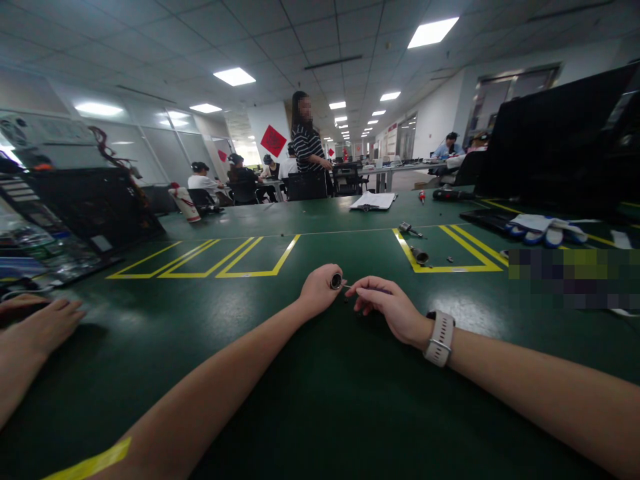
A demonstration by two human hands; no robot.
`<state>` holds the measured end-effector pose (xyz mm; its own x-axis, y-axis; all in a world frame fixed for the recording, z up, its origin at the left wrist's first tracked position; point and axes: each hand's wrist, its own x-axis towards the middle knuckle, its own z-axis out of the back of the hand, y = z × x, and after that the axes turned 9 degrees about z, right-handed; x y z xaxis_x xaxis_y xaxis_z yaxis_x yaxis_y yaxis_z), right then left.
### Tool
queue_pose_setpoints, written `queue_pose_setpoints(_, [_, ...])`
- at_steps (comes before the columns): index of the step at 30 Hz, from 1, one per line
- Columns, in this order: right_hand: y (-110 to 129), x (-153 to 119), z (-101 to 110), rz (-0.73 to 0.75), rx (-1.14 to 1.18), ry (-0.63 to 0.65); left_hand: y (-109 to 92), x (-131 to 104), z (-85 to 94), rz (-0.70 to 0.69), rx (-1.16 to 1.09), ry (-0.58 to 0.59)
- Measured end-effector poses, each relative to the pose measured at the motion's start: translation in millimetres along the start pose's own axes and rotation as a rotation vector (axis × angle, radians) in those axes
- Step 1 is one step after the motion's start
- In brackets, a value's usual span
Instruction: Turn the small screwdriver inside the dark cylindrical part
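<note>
My left hand (pixel 320 290) is wrapped round a small metal cylinder (pixel 336 281), whose round open end faces me. Just to its right, my right hand (pixel 383 300) holds a thin tool (pixel 348 287) that reaches toward the cylinder; most of the tool is hidden by the fingers. A tiny dark piece (pixel 346 300) lies on the green table (pixel 320 413) between the hands. Farther back, inside a yellow taped box on the right, are a metal sleeve (pixel 419 255), a metal part with a thin stem (pixel 410 230) and a small piece (pixel 450 259).
Another person's hand (pixel 43 327) rests at the left. Gloves (pixel 545 229), a black monitor (pixel 560 147) and a power driver (pixel 453 195) are at the right. A clipboard (pixel 374 201) lies at the back; a computer case (pixel 95 207) stands left. People sit and stand beyond.
</note>
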<state>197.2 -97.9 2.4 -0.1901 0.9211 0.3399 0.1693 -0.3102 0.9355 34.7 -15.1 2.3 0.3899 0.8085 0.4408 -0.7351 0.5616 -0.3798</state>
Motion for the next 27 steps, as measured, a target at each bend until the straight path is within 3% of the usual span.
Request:
queue_pose_setpoints(6, [-0.3, 0.2, 1.8, -0.006, 0.029, 0.012, -1.2, -0.3, 0.6, 0.008, 0.011, 0.000])
queue_pose_setpoints(13, [6.4, -0.4, -2.6, -0.011, 0.033, -0.076, 1.2, 0.1, -1.1, -0.033, 0.012, -0.004])
queue_pose_setpoints(27, [2.3, 1.5, 2.6, -0.040, 0.121, -0.019, -2.1, -1.5, 1.7, -0.029, 0.014, 0.013])
